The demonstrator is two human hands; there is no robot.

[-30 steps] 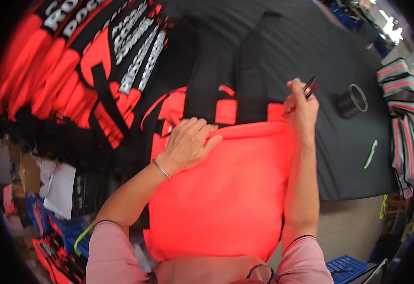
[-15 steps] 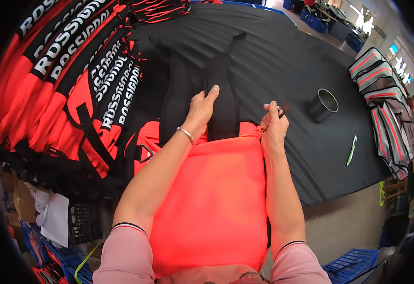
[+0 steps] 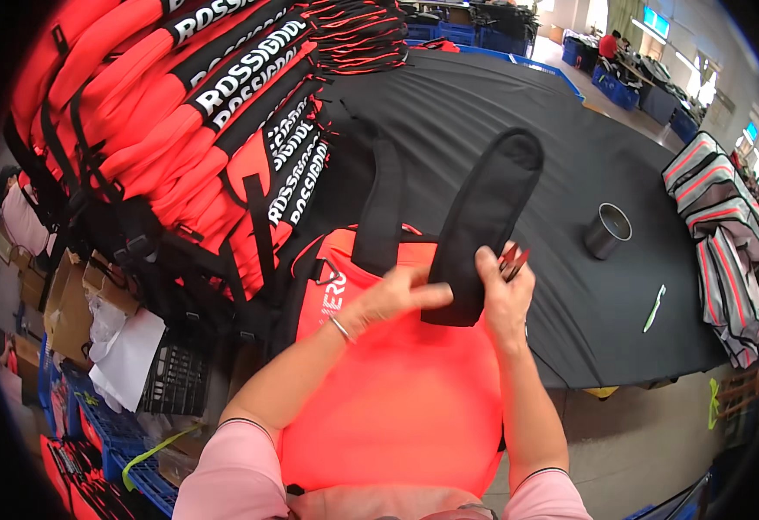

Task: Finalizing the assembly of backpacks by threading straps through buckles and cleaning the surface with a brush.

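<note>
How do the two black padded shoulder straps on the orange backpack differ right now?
The right shoulder strap is lifted off the table and pinched between the left hand and right hand; the left shoulder strap lies flat and untouched. The right shoulder strap shows its rounded free end raised toward the camera, so it looks wider; the left shoulder strap looks narrower. Both are black, padded and run from the top of the orange backpack.

I see pink short sleeves on both upper arms, each cuff edged with a thin dark band and a narrow pale line. The forearms below them are bare. A slim silver bangle sits at the wrist of the left hand (image 3: 388, 299). The right hand (image 3: 502, 299) wears no ring or watch that I can make out.
</note>
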